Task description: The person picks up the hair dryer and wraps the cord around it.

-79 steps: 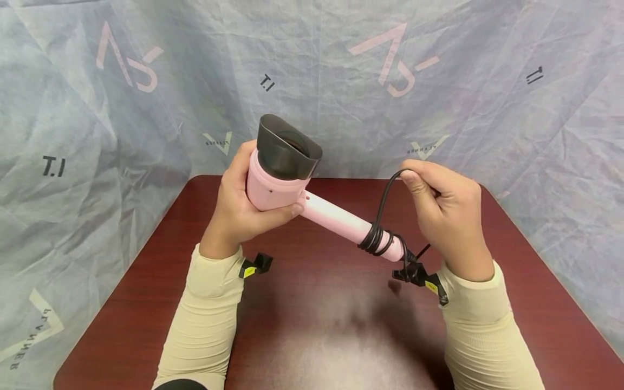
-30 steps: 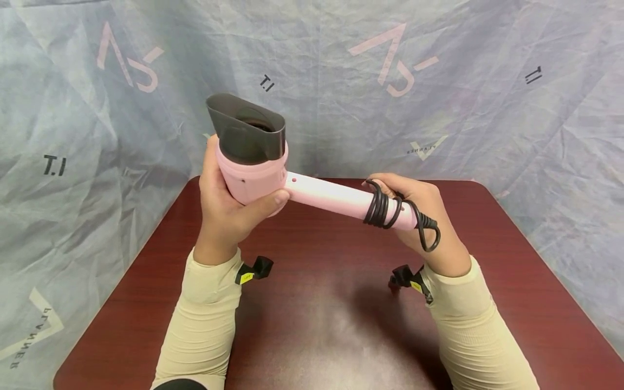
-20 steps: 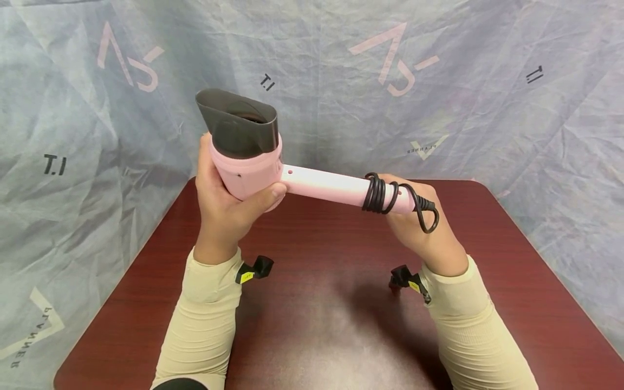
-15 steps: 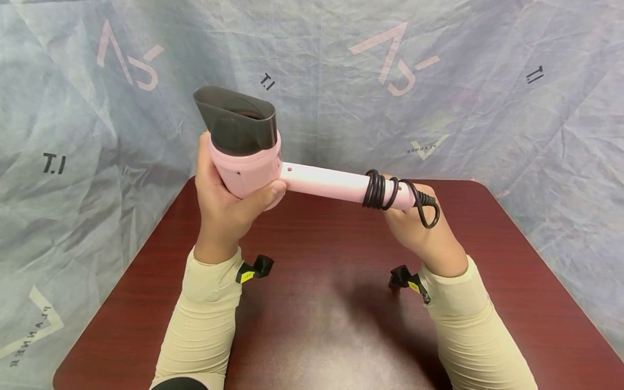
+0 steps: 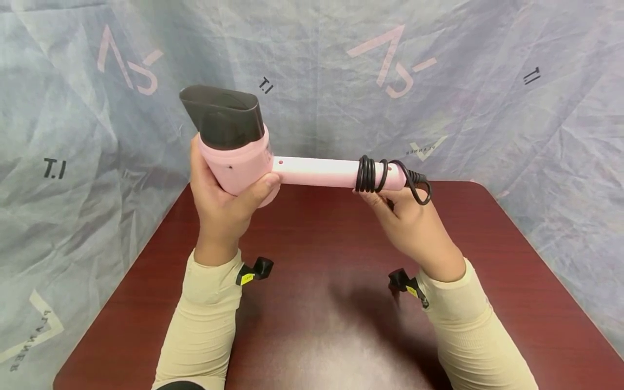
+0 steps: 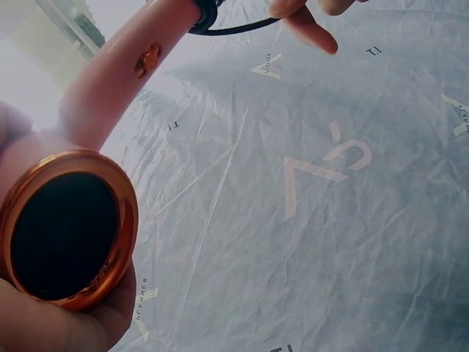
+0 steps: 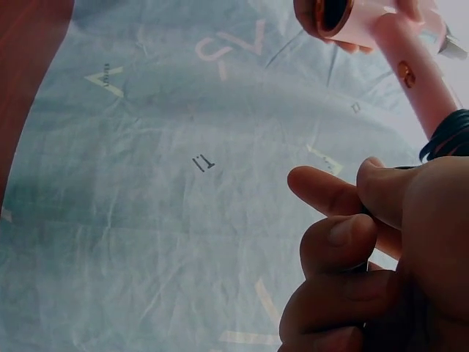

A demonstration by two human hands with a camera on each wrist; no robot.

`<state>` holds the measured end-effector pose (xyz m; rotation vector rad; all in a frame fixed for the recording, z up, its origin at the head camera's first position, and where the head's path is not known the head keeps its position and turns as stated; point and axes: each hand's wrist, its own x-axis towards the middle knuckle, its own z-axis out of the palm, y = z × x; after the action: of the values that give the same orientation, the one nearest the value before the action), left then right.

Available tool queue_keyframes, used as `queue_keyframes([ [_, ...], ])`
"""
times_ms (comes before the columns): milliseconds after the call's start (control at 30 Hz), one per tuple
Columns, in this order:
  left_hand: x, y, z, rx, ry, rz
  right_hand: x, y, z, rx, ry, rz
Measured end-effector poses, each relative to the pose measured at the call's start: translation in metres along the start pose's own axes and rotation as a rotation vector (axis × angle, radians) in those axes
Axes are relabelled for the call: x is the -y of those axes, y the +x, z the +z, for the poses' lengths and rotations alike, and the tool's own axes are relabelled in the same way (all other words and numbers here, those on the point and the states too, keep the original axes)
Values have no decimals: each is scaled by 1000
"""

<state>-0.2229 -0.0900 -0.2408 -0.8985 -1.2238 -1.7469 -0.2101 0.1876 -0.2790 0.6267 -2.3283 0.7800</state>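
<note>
A pink hair dryer (image 5: pixel 240 170) with a dark nozzle (image 5: pixel 229 127) is held up above the table, nozzle upward and handle pointing right. My left hand (image 5: pixel 219 208) grips its round head, thumb across the front. Black power cord (image 5: pixel 366 174) is wound in several turns around the handle's end, with a small loop at the tip. Just below those turns, my right hand (image 5: pixel 411 225) pinches the cord between thumb and index finger, other fingers curled. The left wrist view shows the copper-coloured rear ring (image 6: pixel 128 213) and cord stretched to the right fingers. The plug is not visible.
A dark red wooden table (image 5: pixel 312 314) lies beneath both hands. Behind and at the sides hangs a wrinkled grey printed cloth (image 5: pixel 317 65). Each sleeve carries a small black wrist mount, on the left (image 5: pixel 255 269) and on the right (image 5: pixel 404 283).
The hair dryer has shifted left and up, its handle turning from slanting down to nearly level. The right hand has passed from the front, behind the handle, to below it, winding more cord on.
</note>
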Motion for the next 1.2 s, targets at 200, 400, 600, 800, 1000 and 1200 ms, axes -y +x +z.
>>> queue_keyframes([
  [200,2,-3,-3,-18,24,-5,1,-4,1,66,-36,60],
  [400,6,-5,-4,-18,34,-10,-1,-5,2,57,-52,44],
  [600,8,-5,-4,-23,32,-10,-1,-6,1,60,-52,49],
  [800,9,-3,-3,-32,31,2,1,-7,1,60,-66,65],
  [1000,10,-2,-3,-50,10,-9,2,-5,3,42,-76,6],
  [1200,9,-1,-2,-62,6,-11,7,-5,3,43,-102,-11],
])
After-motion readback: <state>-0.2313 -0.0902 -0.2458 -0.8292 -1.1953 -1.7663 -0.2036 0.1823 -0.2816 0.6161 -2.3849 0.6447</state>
